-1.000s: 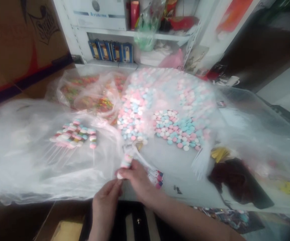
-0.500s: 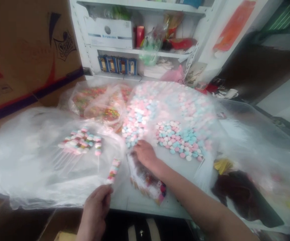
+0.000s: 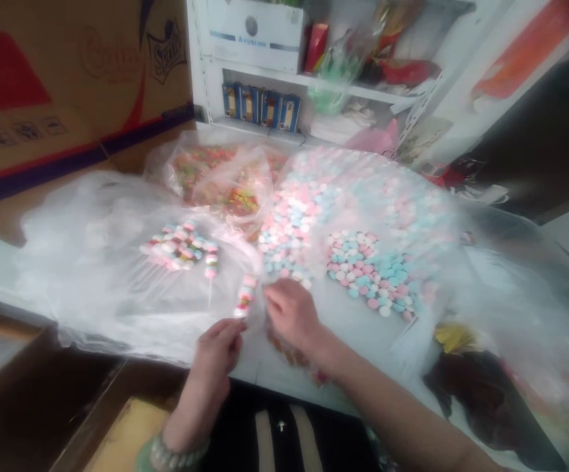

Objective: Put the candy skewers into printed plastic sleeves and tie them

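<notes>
My left hand (image 3: 215, 351) is closed round the lower end of a candy skewer (image 3: 246, 295), which stands tilted with pink, white, red and greenish pieces stacked on it. Close to its right is my right hand (image 3: 292, 314), fingers pinched together; whatever they may hold is hidden. A printed packet (image 3: 287, 352) lies partly covered under my right wrist. Round pink, white and blue candies (image 3: 370, 278), like marshmallows, lie loose to the right, with more beyond my right fingers. Several filled skewers (image 3: 179, 248) rest on clear plastic to the left.
Behind are a bag of red, orange and green candies (image 3: 240, 196) and a large plastic bag of pastel candies (image 3: 324, 174). White shelving (image 3: 259, 77) with boxes stands at the back. A big cardboard box (image 3: 78, 85) is at the left, a dark brown bag (image 3: 491, 400) at the right.
My right hand has moved from the candy pile over the packet towards the skewer. The left hand has raised the skewer slightly closer to it. The view has shifted.
</notes>
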The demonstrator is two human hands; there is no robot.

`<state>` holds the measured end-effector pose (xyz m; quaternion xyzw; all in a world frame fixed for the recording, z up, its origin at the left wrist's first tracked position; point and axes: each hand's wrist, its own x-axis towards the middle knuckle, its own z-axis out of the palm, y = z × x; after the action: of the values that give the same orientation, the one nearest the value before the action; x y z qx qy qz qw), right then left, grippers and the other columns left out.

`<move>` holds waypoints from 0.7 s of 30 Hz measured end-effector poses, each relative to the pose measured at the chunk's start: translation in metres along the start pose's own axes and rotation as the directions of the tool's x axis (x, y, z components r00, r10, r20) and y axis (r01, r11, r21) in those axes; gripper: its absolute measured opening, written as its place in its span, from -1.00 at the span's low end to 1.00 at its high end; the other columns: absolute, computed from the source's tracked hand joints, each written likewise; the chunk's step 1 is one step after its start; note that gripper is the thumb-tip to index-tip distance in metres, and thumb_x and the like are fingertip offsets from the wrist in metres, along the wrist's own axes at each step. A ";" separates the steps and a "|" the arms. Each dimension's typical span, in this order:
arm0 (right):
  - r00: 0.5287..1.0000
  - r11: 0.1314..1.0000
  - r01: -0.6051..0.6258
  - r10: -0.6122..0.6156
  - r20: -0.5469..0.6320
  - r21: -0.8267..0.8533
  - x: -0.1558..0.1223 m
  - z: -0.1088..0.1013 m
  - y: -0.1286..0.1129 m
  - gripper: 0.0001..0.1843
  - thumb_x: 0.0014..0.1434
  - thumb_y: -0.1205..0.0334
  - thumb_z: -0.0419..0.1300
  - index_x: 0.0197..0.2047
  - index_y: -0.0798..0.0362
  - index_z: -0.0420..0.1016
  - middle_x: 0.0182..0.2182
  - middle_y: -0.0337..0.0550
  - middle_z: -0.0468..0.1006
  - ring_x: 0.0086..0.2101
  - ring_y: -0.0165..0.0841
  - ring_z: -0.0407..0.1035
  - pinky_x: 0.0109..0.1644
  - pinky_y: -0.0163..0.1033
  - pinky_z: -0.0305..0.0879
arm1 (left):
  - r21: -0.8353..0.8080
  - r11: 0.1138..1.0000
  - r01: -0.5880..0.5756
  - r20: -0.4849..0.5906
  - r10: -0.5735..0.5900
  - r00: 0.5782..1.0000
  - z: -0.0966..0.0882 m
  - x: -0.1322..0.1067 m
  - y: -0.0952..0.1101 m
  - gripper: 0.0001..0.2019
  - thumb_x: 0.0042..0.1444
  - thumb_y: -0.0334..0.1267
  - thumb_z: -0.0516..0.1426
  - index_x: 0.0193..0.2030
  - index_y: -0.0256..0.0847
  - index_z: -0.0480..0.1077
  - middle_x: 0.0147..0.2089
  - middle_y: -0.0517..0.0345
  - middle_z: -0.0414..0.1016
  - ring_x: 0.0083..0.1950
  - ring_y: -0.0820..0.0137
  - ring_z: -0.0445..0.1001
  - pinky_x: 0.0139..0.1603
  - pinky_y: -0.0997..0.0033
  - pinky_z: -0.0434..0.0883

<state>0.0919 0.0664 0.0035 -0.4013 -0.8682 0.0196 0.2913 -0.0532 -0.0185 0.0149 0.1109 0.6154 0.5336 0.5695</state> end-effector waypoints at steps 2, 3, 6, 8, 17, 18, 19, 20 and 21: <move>0.997 0.997 0.069 -0.069 -0.024 -0.030 -0.010 -0.005 -0.028 -0.81 0.16 0.46 0.07 -0.36 0.04 0.46 -0.47 -0.15 0.44 -0.38 -0.27 0.27 -0.28 -0.19 0.09 | -0.038 0.999 0.011 0.045 -0.009 0.999 0.006 0.000 -0.004 -0.68 -0.25 -0.09 0.36 -0.54 -0.25 0.37 -0.70 0.37 0.15 -0.70 0.67 -0.06 -0.66 0.57 -0.19; 0.995 0.995 0.089 -0.091 -0.036 -0.043 -0.015 -0.006 -0.038 -0.82 0.16 0.46 0.08 -0.38 0.05 0.45 -0.49 -0.15 0.43 -0.39 -0.27 0.26 -0.28 -0.18 0.08 | -0.056 0.998 0.009 0.063 -0.006 0.998 0.007 0.000 -0.007 -0.67 -0.25 -0.08 0.37 -0.54 -0.25 0.37 -0.70 0.38 0.13 -0.69 0.67 -0.06 -0.66 0.58 -0.18; 0.995 0.997 0.065 -0.067 -0.076 -0.031 -0.023 -0.006 -0.054 -0.80 0.12 0.49 0.08 -0.45 0.03 0.40 -0.52 -0.17 0.41 -0.40 -0.28 0.26 -0.28 -0.18 0.07 | -0.084 0.996 -0.024 0.086 0.031 0.996 0.005 0.002 -0.015 -0.64 -0.24 -0.04 0.38 -0.51 -0.25 0.40 -0.68 0.40 0.12 -0.66 0.65 -0.03 -0.64 0.59 -0.12; 0.997 1.000 0.010 -0.010 -0.071 -0.001 -0.025 -0.003 -0.055 -0.78 0.09 0.50 0.08 -0.49 0.01 0.37 -0.53 -0.19 0.40 -0.41 -0.30 0.26 -0.30 -0.20 0.07 | -0.070 0.996 -0.061 0.081 0.067 0.995 0.001 0.004 -0.020 -0.64 -0.24 -0.04 0.39 -0.46 -0.27 0.46 -0.66 0.37 0.18 -0.64 0.63 0.02 -0.62 0.58 -0.07; 0.995 0.987 -0.104 0.105 0.003 0.121 -0.034 0.003 -0.056 -0.77 0.15 0.50 0.08 -0.45 0.01 0.40 -0.49 -0.17 0.47 -0.39 -0.31 0.33 -0.27 -0.23 0.17 | -0.018 0.985 -0.171 0.083 0.172 0.982 -0.008 0.001 -0.032 -0.76 -0.08 -0.11 0.35 -0.48 -0.21 0.46 -0.61 0.27 0.27 -0.56 0.49 0.17 -0.57 0.46 0.07; 0.990 0.970 -0.139 0.138 0.022 0.202 -0.035 0.005 -0.056 -0.76 0.16 0.49 0.07 -0.44 0.01 0.42 -0.47 -0.17 0.50 -0.38 -0.32 0.35 -0.26 -0.24 0.20 | -0.030 0.985 -0.170 0.080 0.172 0.982 -0.008 0.001 -0.033 -0.76 -0.05 -0.12 0.34 -0.50 -0.19 0.43 -0.61 0.27 0.26 -0.56 0.50 0.16 -0.57 0.45 0.06; 0.981 0.936 -0.192 0.187 0.047 0.297 -0.035 0.007 -0.055 -0.77 0.17 0.47 0.07 -0.43 0.01 0.44 -0.45 -0.18 0.52 -0.38 -0.33 0.36 -0.25 -0.25 0.23 | -0.043 0.986 -0.163 0.075 0.166 0.983 -0.007 0.000 -0.033 -0.76 -0.02 -0.12 0.32 -0.52 -0.18 0.40 -0.61 0.27 0.24 -0.58 0.51 0.13 -0.58 0.45 0.05; 0.964 0.880 -0.265 0.253 0.083 0.395 -0.035 0.009 -0.055 -0.78 0.17 0.44 0.08 -0.42 0.00 0.45 -0.43 -0.19 0.54 -0.37 -0.34 0.37 -0.24 -0.26 0.25 | -0.058 0.987 -0.151 0.071 0.155 0.985 -0.007 0.000 -0.034 -0.75 -0.01 -0.13 0.30 -0.53 -0.18 0.38 -0.61 0.27 0.22 -0.60 0.52 0.10 -0.60 0.45 0.02; 0.935 0.801 -0.351 0.328 0.134 0.485 -0.035 0.012 -0.054 -0.81 0.16 0.40 0.10 -0.42 -0.01 0.47 -0.43 -0.22 0.55 -0.38 -0.35 0.37 -0.24 -0.27 0.27 | -0.075 0.988 -0.136 0.071 0.141 0.987 -0.007 0.000 -0.033 -0.74 0.00 -0.14 0.29 -0.55 -0.17 0.35 -0.61 0.27 0.20 -0.61 0.53 0.08 -0.61 0.45 -0.01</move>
<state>0.0664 0.0075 -0.0087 -0.4599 -0.7530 0.3052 0.3583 -0.0431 -0.0353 -0.0128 0.1539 0.5650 0.5883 0.5577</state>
